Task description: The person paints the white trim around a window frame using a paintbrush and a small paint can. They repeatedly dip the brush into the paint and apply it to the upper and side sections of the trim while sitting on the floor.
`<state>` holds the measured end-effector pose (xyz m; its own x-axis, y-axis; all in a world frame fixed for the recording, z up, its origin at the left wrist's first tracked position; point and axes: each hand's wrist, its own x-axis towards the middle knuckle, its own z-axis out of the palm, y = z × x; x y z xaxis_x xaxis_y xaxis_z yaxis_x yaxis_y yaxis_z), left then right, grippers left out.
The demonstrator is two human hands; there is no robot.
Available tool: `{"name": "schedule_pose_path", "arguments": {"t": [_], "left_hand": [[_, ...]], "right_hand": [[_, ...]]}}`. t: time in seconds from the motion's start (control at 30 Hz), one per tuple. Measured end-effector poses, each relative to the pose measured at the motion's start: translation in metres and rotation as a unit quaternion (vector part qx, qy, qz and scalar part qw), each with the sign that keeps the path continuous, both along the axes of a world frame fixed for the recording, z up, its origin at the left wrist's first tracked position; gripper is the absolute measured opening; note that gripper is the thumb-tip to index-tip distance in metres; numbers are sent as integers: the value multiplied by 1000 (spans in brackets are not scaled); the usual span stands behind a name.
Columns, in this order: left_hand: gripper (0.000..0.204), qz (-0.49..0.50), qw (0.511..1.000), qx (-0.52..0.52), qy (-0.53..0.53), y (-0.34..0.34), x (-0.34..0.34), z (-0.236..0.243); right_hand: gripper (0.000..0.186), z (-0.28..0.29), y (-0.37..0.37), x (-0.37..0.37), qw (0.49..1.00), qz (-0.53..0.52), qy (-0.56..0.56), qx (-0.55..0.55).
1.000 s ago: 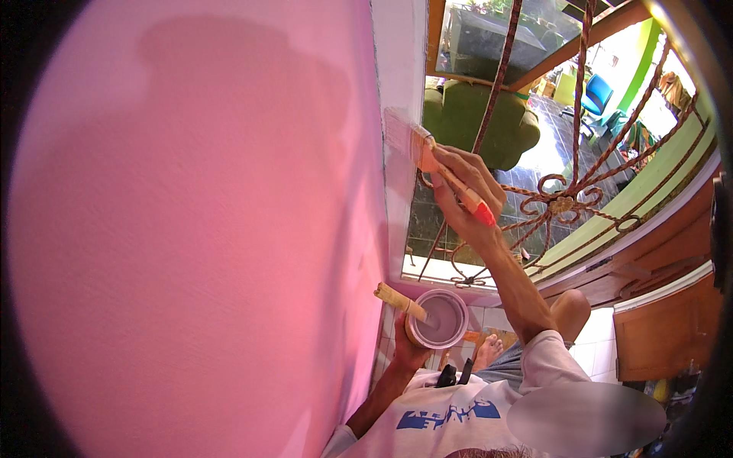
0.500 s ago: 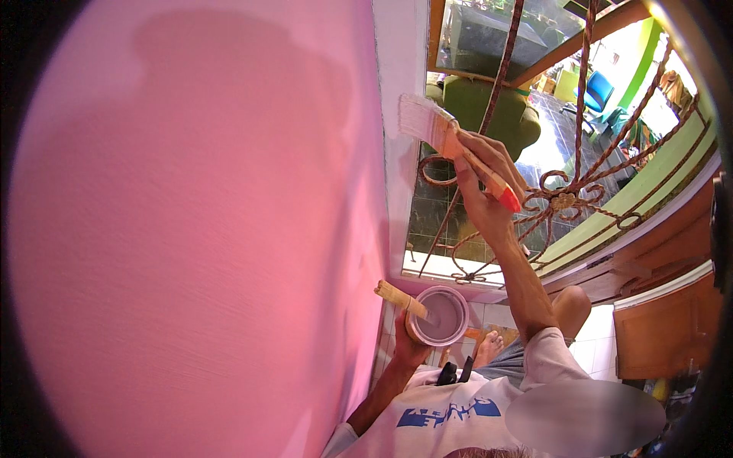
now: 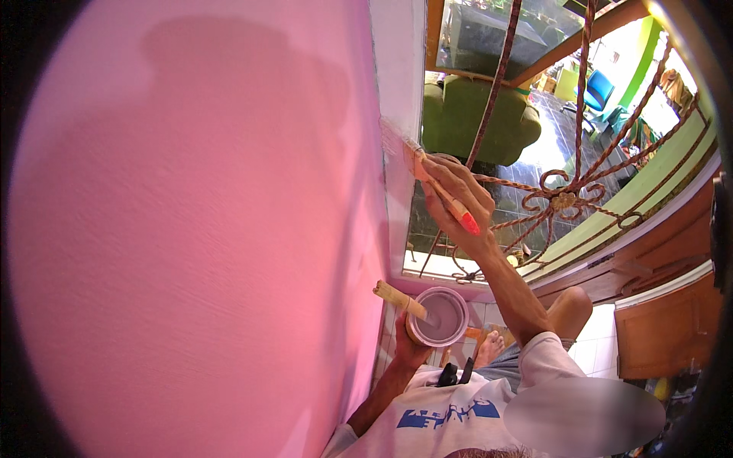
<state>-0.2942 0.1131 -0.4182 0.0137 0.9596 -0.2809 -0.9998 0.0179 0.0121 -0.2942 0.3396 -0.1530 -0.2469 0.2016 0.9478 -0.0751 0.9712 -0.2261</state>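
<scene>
My right hand (image 3: 458, 189) grips a flat paintbrush (image 3: 415, 162) with a wooden handle and a red end. Its bristles lie against the narrow white strip (image 3: 400, 84) at the edge of the pink wall (image 3: 229, 252); whether they bend there is hard to make out. Lower down, my left hand (image 3: 412, 345) is wrapped round a paint tub (image 3: 464, 324) of pale mauve-grey paint. A wooden stick (image 3: 398, 298) stands tilted in the paint, leaning over the tub's left rim toward the wall.
Twisted rusty window bars (image 3: 561, 200) stand close beside my right hand. Beyond them are a green armchair (image 3: 482, 122) and a blue chair (image 3: 598, 90). A brown wooden panel (image 3: 664, 328) is at the lower right, and white tiles (image 3: 592, 351) cover the floor.
My right hand has moved left and slightly down, bringing the paintbrush from in front of the bars to the wall's edge. My left hand and the tub have hardly moved.
</scene>
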Motion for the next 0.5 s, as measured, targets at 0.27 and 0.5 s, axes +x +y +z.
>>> {"name": "schedule_pose_path", "arguments": {"t": [0.27,0.5], "left_hand": [[69,4,1000,9,-4,0,0,-2],[66,17,999,0,28,0,1,9]], "right_hand": [[33,-1,3,10,999,-45,3,2],[31,5,-2,18,996,-40,16,-79]]}}
